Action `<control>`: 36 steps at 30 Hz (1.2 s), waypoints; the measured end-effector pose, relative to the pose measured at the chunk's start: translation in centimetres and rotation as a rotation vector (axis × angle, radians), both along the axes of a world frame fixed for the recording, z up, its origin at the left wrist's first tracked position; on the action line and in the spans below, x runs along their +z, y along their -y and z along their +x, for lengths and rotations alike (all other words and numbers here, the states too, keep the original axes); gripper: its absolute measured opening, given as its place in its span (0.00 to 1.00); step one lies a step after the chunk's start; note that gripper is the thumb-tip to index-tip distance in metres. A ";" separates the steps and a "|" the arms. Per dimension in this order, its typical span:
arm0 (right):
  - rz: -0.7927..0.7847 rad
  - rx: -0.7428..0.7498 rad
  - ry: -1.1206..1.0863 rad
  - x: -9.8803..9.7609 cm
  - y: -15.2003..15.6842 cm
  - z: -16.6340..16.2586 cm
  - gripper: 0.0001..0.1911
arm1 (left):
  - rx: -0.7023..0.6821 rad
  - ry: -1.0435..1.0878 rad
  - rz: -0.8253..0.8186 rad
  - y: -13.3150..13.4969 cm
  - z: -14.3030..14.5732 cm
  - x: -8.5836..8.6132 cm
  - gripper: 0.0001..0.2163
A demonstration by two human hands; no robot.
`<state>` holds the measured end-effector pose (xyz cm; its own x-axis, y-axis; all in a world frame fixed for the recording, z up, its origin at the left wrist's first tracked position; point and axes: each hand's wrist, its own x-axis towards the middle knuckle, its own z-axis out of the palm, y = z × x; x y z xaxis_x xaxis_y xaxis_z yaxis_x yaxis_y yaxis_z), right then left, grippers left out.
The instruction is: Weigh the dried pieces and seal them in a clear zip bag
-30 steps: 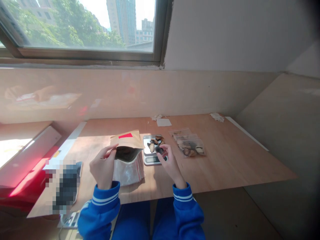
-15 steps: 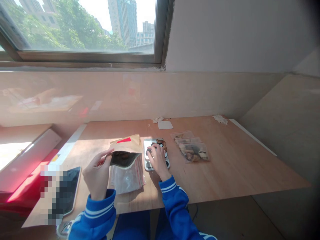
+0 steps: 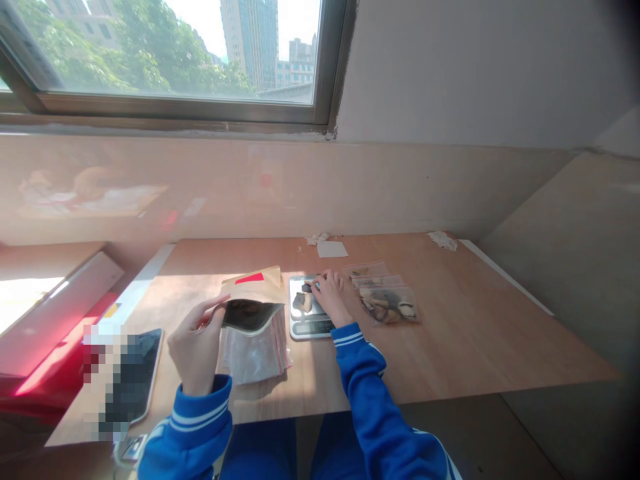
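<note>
Hands split the work: left hand [image 3: 194,347] grips the brown kraft-paper pouch with red label [image 3: 251,297] by its rim, mouth held open, resting on a stack of clear zip bags [image 3: 256,353]. Right hand [image 3: 331,299] reaches over the small steel digital scale [image 3: 306,310], fingers curled at dark dried pieces [image 3: 303,301] on its platform; whether they pinch one, can't tell. Filled clear bags [image 3: 387,301] lie just right.
</note>
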<state>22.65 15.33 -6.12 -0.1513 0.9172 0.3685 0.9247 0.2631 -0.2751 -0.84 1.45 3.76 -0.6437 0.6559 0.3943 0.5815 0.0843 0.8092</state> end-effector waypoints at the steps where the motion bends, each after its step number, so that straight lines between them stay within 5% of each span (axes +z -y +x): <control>1: 0.016 -0.014 -0.019 0.2 0.1 -0.1 0.09 | -0.004 -0.002 0.003 -0.1 -0.1 -0.1 0.11; 10: 0.236 -0.219 -0.331 2.1 3.0 2.7 0.12 | -0.032 0.010 0.018 -0.4 -0.3 -0.6 0.11; 20: 0.163 -0.387 -0.365 -5.4 9.1 8.9 0.17 | -0.034 0.009 0.036 -0.6 0.1 -0.8 0.11; 25: 0.092 -0.404 -0.292 -5.9 9.8 9.1 0.20 | -0.094 0.073 0.037 -0.9 -0.1 -1.3 0.13; 32: 0.064 0.013 -0.336 -1.6 9.9 3.5 0.19 | -0.115 0.078 0.035 -0.9 0.1 -1.2 0.12; 36: 0.013 0.058 -0.317 -1.0 9.4 0.7 0.19 | -0.132 0.086 0.020 -0.8 -0.1 -1.2 0.12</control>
